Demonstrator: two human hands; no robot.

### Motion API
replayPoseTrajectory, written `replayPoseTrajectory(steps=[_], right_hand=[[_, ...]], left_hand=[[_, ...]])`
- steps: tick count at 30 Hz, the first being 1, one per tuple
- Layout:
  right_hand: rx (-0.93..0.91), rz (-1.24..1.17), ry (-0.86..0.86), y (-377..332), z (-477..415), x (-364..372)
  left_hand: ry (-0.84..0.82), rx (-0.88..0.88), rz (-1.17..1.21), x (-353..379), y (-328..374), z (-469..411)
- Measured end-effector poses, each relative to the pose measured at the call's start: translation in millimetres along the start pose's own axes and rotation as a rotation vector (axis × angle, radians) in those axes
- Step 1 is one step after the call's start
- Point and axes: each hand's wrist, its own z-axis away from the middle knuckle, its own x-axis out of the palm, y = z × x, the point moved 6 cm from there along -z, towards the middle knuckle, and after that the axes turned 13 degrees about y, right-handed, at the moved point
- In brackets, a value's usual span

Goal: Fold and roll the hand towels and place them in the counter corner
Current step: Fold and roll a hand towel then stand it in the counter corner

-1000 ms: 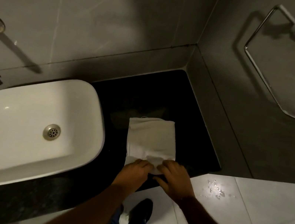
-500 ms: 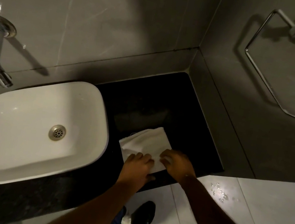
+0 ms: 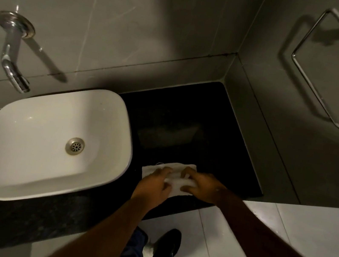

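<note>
Dim bathroom, grey tiled walls meeting at a corner. Black counter (image 3: 221,123) running into that corner, bare and dark at the back. White basin (image 3: 54,142) to the left on the same counter, with a chrome tap (image 3: 14,57) on the wall above it. Chrome towel ring (image 3: 322,64) on the right wall, nothing hanging from it.

White hand towel (image 3: 177,182) at the front edge of the counter, just beside the basin's right rim and well apart from the corner. Partly rolled by the look of it: a thick bundle under the fingers, a flat strip showing beyond the knuckles toward the wall.

Left hand (image 3: 154,184) curled over the left end of the roll, fingers bent down onto the cloth. Right hand (image 3: 203,186) likewise closed over the right end, thumb tucked at the near side. Both pressing and gripping the bundle.

Soft, light, limp cloth; no risk of breaking, but likely to spring loose or telescope if released at one end. Best held at both ends, with even pressure and palms keeping the roll tight. Probably easiest to carry pinched around the middle, with the loose edge underneath so it stays shut once set down in the corner.
</note>
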Motion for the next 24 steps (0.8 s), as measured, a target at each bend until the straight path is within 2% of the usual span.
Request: replayPoseTrajectory(steps=[3,6,9,11,14,18,19,20,21,23,24], right_hand=[[0.125,0.075,-0.018,5,-12,3],[0.176,0.196,0.018,4,-14,5],[-0.02,0.234,0.249,-18,-4,-1],[-0.14,0.218,0.393,-27,4,-1],[-0.255,0.235,0.34,-25,7,11],[-0.215,0.187,0.3,-21,-10,7],[-0.182,0.149,0.298,-24,-17,3],[-0.14,0.119,0.291,-27,-23,-1],[-0.096,0.112,0.28,-29,-28,-3],[-0.029,0.188,0.292,-28,-36,-4],[0.02,0.224,0.279,-23,-33,0]], left_hand=[[0.121,0.299,-0.277,5,15,17],[0.113,0.333,-0.378,15,13,30],[0.126,0.27,-0.403,11,12,23],[0.087,0.196,-0.289,5,14,9],[0.06,0.073,-0.112,-8,7,-12],[-0.177,-0.14,0.058,-19,-14,-36],[-0.126,-0.16,0.059,-23,-15,-39],[0.009,-0.146,0.042,-30,-12,-39],[0.222,-0.137,0.01,-40,-6,-31],[0.529,-0.324,0.076,-40,-8,-5],[0.567,-0.49,0.222,-27,-9,11]])
